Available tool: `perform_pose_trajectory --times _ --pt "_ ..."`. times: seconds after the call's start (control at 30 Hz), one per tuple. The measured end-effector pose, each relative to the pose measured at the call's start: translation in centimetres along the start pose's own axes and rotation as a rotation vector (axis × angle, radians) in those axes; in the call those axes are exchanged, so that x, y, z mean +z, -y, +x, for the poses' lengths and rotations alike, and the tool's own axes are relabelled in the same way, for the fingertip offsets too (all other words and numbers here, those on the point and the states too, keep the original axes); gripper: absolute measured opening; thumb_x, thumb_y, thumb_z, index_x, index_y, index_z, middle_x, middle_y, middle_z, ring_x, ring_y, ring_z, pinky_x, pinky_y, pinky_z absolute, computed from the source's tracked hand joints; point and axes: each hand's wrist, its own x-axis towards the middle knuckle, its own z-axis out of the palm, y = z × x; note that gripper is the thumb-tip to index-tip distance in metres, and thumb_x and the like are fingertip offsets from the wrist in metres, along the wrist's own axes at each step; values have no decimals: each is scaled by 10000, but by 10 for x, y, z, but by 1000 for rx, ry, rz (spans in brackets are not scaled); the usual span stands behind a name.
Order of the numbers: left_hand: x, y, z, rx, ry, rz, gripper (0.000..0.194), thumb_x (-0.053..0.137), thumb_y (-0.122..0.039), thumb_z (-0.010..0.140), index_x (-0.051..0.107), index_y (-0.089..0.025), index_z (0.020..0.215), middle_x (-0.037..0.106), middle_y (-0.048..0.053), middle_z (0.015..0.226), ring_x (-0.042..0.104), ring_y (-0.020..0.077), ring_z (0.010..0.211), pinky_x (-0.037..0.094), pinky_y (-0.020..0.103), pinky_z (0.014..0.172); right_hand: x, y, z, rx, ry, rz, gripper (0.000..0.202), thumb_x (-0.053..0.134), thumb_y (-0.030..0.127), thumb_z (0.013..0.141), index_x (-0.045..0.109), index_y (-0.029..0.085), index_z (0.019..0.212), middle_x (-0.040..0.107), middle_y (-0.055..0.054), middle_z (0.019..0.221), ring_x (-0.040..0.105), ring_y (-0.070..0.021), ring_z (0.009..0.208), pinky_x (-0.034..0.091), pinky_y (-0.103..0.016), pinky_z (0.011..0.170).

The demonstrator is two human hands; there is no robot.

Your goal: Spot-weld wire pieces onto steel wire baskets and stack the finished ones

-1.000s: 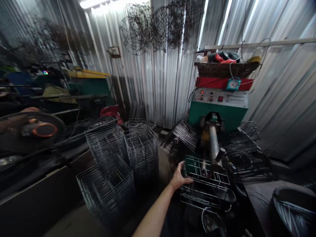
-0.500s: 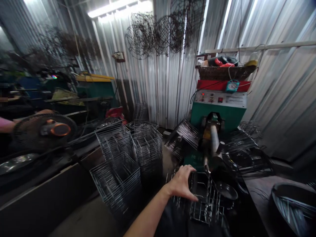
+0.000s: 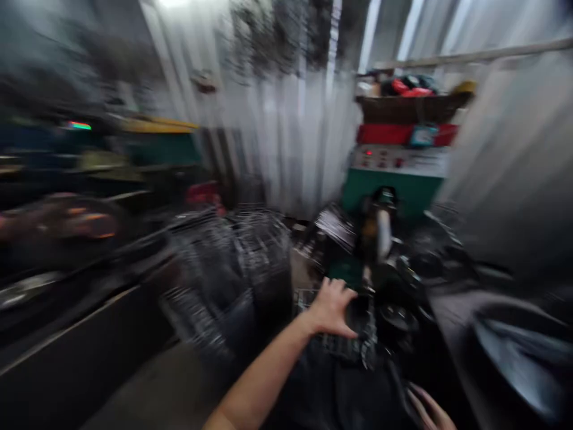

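Observation:
My left hand (image 3: pixel 332 307) reaches forward over a wire rack (image 3: pixel 342 345) in front of me, thumb and fingers spread apart. Whether it touches the wires is hard to tell through the blur. Low at the bottom edge, my right hand (image 3: pixel 430 408) shows only in part, smeared, and what it holds, if anything, cannot be made out. Beyond the rack stands a green machine (image 3: pixel 396 190) with a red top and a light-coloured arm pointing toward me.
Stacked wire baskets (image 3: pixel 264 257) stand to the left. A round tub (image 3: pixel 514 358) of metal pieces is at the right. Farther left are a fan (image 3: pixel 85 224) and a blurred person's arm (image 3: pixel 6 227). A basket (image 3: pixel 403 107) sits atop the machine.
The view has tipped downward and blurred. My right hand has come into view at the bottom. My left hand stays spread over the wire rack.

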Motion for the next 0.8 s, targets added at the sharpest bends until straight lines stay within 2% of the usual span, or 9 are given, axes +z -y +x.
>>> perform_pose_trajectory --times 0.07,0.1,0.17,0.27,0.4,0.47,0.53,0.7,0.8 --pt "-2 -5 -1 30 35 -19 886 906 -460 451 634 -195 1251 584 195 1315 476 420 1286 277 606 1160 -10 29 -18 -48 210 9 346 642 548 701 800 295 878 771 -113 913 723 -350 1024 548 -485 980" --pt "0 -5 1 60 54 -34 832 868 -423 513 617 -175 1267 561 217 1337 451 439 1304 238 646 1159 -10 45 -19 -95 272 24 337 625 494 747 788 252 916 771 -126 998 703 -323 1070 509 -467 1031" --pt "9 -1 9 103 85 -39 785 810 -388 573 591 -157 1291 519 238 1383 409 462 1337 208 679 1152 -6 68 -6 -150 375 46 278 685 363 744 744 201 961 755 -95 1013 692 -263 1023 519 -427 986" --pt "23 0 16 114 111 113 765 763 -434 615 580 -155 1303 513 235 1399 424 429 1348 297 585 1147 7 82 21 -124 395 35 216 733 187 715 686 170 925 697 -8 861 643 -171 849 522 -326 842" --pt "28 -6 13 160 123 222 740 722 -446 647 582 -128 1300 544 243 1362 468 415 1313 364 538 1105 42 82 32 -88 299 47 157 725 96 697 631 161 804 621 39 758 578 -132 762 478 -262 759" --pt "28 -9 12 174 129 236 727 715 -434 644 591 -118 1287 556 245 1347 487 418 1293 385 539 1085 59 78 31 -83 243 116 113 694 97 722 622 162 780 627 36 759 583 -132 768 484 -261 771" --pt "27 -8 13 176 126 230 721 706 -429 641 597 -112 1280 566 243 1334 502 419 1278 401 543 1070 67 73 29 -74 261 217 54 659 132 772 652 161 817 659 22 797 608 -141 797 500 -279 812" --pt "30 2 17 196 99 207 722 698 -439 621 608 -132 1268 587 216 1319 523 423 1261 432 543 1047 57 63 25 -74 500 372 200 609 244 877 741 154 997 733 -35 988 666 -187 993 489 -350 968" --pt "32 4 21 212 95 196 713 697 -439 618 614 -139 1260 597 205 1311 537 417 1248 442 541 1042 50 57 28 -168 562 334 295 690 309 861 736 166 1115 734 -56 1098 659 -212 1088 482 -362 1000"
